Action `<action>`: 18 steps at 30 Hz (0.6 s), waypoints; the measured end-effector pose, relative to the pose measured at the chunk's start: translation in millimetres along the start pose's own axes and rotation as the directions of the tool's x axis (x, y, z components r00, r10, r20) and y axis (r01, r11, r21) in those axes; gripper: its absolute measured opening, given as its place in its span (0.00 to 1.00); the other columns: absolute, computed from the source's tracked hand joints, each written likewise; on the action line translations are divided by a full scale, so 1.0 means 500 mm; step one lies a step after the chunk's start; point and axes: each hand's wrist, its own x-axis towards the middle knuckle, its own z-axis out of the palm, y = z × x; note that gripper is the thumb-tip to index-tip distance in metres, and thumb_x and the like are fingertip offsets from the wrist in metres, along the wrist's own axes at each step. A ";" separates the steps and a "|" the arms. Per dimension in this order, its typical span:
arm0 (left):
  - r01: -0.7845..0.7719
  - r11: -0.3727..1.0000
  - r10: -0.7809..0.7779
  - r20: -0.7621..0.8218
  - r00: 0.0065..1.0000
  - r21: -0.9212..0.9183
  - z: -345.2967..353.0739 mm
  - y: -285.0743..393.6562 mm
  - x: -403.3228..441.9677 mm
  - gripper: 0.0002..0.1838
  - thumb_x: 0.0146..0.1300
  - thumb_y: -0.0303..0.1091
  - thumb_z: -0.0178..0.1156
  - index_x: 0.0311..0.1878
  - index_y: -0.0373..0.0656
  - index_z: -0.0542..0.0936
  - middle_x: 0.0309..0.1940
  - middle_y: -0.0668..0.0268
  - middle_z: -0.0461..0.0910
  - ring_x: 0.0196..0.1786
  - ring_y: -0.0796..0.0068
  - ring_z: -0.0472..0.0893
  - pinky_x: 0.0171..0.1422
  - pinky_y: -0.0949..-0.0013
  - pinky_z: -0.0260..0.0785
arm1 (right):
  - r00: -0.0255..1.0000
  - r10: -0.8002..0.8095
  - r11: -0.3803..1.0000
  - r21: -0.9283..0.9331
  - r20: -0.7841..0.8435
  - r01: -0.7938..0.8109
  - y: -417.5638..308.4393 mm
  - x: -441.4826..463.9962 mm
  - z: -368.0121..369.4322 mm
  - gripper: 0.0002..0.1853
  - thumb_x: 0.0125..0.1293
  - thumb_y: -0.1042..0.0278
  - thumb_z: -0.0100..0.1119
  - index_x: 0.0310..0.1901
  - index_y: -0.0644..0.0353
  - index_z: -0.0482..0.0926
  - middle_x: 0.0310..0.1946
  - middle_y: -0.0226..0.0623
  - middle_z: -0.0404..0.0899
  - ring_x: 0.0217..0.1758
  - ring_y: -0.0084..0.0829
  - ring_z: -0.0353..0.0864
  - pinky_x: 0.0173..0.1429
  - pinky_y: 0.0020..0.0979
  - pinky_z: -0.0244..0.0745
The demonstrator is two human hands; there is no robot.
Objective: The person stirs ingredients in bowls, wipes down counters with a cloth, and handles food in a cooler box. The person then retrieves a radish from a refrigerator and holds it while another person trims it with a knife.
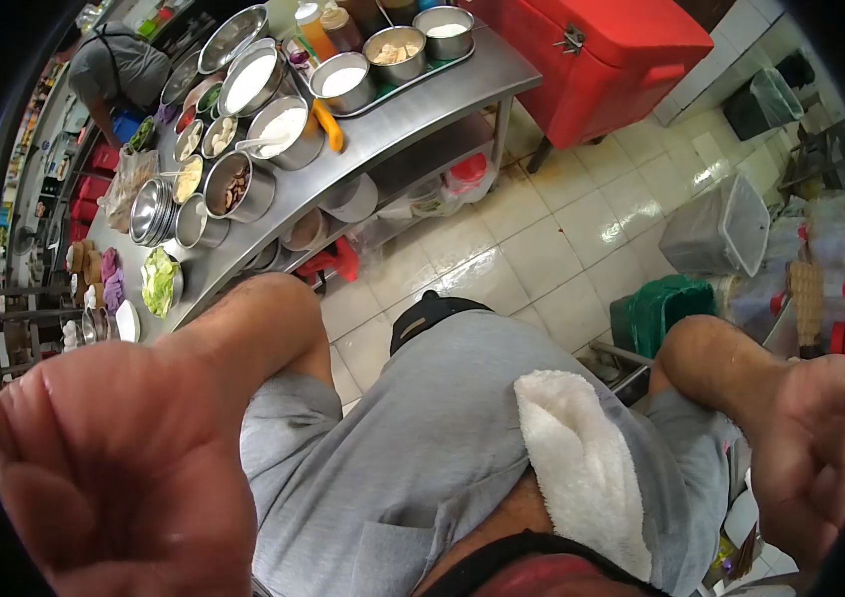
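Observation:
My left hand (124,468) is raised very close to the camera at the lower left, palm side showing. Its fingers run out of view, so I cannot see what they touch. My right hand (816,448) is up at the right edge, partly cut off by the dark border. Its fingers seem bent, but their tips are hidden. Between the arms is my grey shirt (393,428), with a white towel (582,458) lying over one shoulder. Neither hand is touching the food containers on the counter.
A steel counter (422,104) bears several metal bowls, a pot of dark brown pieces (235,189), lettuce (159,284) and an orange handle (327,126). Beyond stands a red cooler (592,70). A green-lined bin (661,308) and a clear plastic bin (716,227) are right. Another person (124,70) bends upper left.

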 end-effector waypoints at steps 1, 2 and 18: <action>-0.034 0.998 0.033 0.006 0.999 0.052 0.000 -0.001 -0.003 0.21 0.65 0.50 0.41 0.17 0.58 0.72 0.10 0.76 0.69 0.12 0.79 0.73 0.30 0.58 0.79 | 1.000 0.001 1.000 0.023 0.007 -0.001 0.004 0.002 -0.001 0.26 0.67 0.49 0.38 0.10 0.44 0.56 0.05 0.19 0.45 0.08 0.16 0.40 0.21 0.23 0.45; -0.044 0.990 0.040 0.030 0.999 0.133 0.003 -0.003 -0.002 0.22 0.66 0.50 0.41 0.17 0.59 0.72 0.11 0.77 0.70 0.14 0.79 0.73 0.31 0.60 0.78 | 1.000 0.005 0.987 0.163 0.026 -0.009 0.011 0.003 -0.004 0.25 0.67 0.50 0.38 0.11 0.45 0.59 0.05 0.19 0.47 0.09 0.17 0.42 0.22 0.24 0.47; 0.981 0.149 -0.989 -0.005 0.149 -0.125 0.156 -0.174 -0.504 0.11 0.58 0.22 0.57 0.44 0.36 0.77 0.34 0.68 0.74 0.34 0.83 0.71 0.39 0.80 0.64 | 0.374 0.872 0.442 -0.180 0.317 -0.878 0.362 -0.316 0.272 0.08 0.60 0.73 0.62 0.41 0.63 0.80 0.29 0.23 0.76 0.29 0.11 0.69 0.29 0.13 0.61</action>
